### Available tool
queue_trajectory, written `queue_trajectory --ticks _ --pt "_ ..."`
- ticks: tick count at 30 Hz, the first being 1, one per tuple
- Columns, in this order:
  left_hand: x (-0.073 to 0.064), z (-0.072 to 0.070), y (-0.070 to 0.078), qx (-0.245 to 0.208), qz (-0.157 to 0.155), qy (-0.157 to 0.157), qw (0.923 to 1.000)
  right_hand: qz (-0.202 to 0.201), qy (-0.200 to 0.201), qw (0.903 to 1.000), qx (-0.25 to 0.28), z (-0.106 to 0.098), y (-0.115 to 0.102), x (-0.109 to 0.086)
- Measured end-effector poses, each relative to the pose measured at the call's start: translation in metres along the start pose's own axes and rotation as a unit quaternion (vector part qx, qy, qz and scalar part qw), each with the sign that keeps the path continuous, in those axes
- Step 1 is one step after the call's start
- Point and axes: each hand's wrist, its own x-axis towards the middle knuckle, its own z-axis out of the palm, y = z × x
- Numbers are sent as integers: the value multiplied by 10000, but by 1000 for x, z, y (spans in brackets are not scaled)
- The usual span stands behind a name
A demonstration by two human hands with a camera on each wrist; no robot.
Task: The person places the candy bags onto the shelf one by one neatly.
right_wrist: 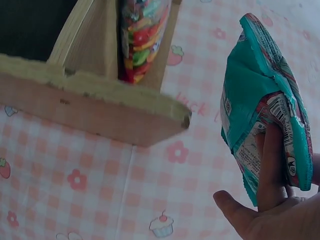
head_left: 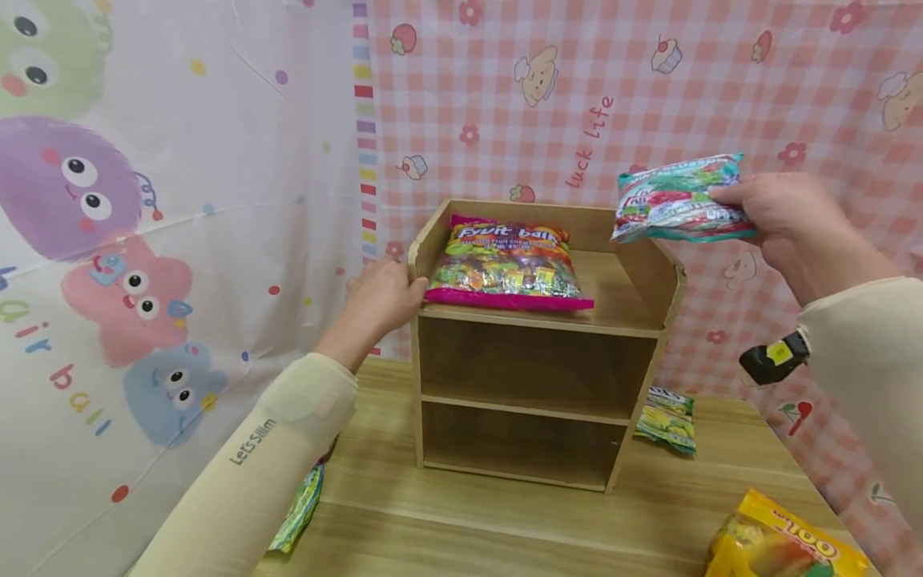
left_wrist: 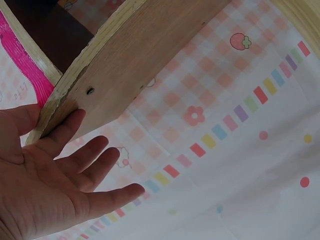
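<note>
My right hand (head_left: 793,216) grips a teal candy bag (head_left: 674,200) by its right end, up beside the top right of a small wooden shelf (head_left: 541,407). In the right wrist view the bag's teal back (right_wrist: 250,95) faces the camera, with fingers pressed against it. My left hand (head_left: 382,296) pinches the front edge of the shelf's left side panel (left_wrist: 115,75) between thumb and index finger, the other fingers spread loose. On the top tier a large candy bag with a pink border (head_left: 512,264) lies at the left, its front edge at the tier's lip.
A yellow candy bag (head_left: 786,541) lies at the table's front right. Behind the shelf's right side is a green-yellow bag (head_left: 667,421). Another green bag (head_left: 299,513) is partly hidden by my left sleeve. Patterned curtains (head_left: 461,160) hang behind and to the left of the table (head_left: 505,521).
</note>
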Motion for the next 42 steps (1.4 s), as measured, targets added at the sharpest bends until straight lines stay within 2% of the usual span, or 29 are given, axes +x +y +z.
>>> queue_trajectory --ticks 6,12,17,22,24,25,27,29,30,31,32,34,36,39,42 --pt "-1 1 -1 -28 -11 17 10000 -273 -282 9968 -691 35 5 2" --pt "-1 1 -2 19 -11 9 10000 -323 -365 9873 -1511 62 10 2" --pt "-1 1 -1 81 35 42 10000 -338 -299 9832 -1768 80 14 4" --pt "0 2 -1 83 83 9 9999 -656 -254 9761 -2057 88 23 8" --pt "0 3 -1 56 66 -6 10000 -877 -313 9617 -2579 89 27 9" --pt "0 3 -1 51 56 -10 10000 -1044 -317 9490 -2959 89 28 9" --pt "0 3 -2 50 29 -25 10000 -1473 -304 9132 -3787 89 30 8" --pt "0 3 -2 37 11 -23 10000 -1886 -303 8715 -4516 89 29 6" --pt "0 3 -2 46 8 -23 10000 -2105 -297 8520 -4785 89 29 6" --pt "0 3 -2 47 7 -18 10000 -2272 -318 8363 -4979 90 28 5" --pt "0 3 -3 40 -2 -6 10000 -2398 -386 8271 -5069 91 28 3" --pt "1 2 -3 47 4 31 10000 -2481 -641 8170 -5166 93 27 0" --pt "1 2 -2 63 15 38 10000 -2522 -865 8107 -5212 94 28 -3" --pt "1 1 -2 88 27 39 9999 -2530 -1195 8063 -5211 96 31 -7" --pt "0 1 -1 100 32 6 9999 -2626 -1380 7906 -5357 97 35 -10"
